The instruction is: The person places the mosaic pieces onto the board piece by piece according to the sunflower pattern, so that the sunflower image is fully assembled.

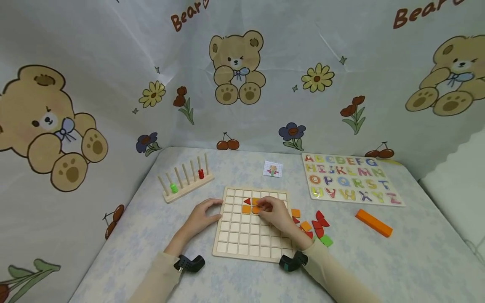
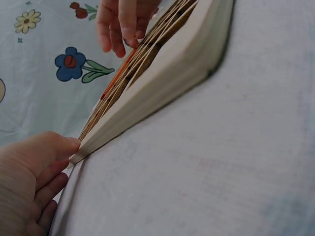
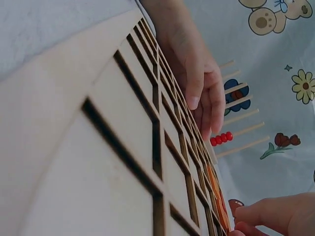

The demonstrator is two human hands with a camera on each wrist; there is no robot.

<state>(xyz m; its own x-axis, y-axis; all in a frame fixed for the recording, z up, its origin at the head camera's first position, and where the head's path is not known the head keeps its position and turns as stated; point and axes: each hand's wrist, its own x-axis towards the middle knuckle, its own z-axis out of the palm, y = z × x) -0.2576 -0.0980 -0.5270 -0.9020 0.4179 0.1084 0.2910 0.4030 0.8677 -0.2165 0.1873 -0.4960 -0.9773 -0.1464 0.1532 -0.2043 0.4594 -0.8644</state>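
A wooden grid board (image 1: 238, 244) lies on the table. My left hand (image 1: 202, 216) touches its left edge; in the left wrist view the thumb (image 2: 64, 146) lies against the rim. Over the board's upper middle, my right hand (image 1: 274, 213) has curled fingers, with thumb and fingertips at a rounded orange piece (image 1: 255, 210). Part of that piece is hidden by the fingers. Beside it are an orange square (image 1: 246, 209) and a red triangle (image 1: 247, 201), with another orange piece (image 1: 255, 201) above. In the right wrist view, the fingertips meet the orange pieces (image 3: 217, 194) at the board's far side.
Red pieces (image 1: 318, 227), orange squares (image 1: 295, 213) and a green piece (image 1: 326, 240) lie right of the board, partly under the right forearm. An orange bar (image 1: 374, 223), alphabet board (image 1: 352, 179), picture card (image 1: 273, 169) and peg rack with beads (image 1: 189, 185) stand around.
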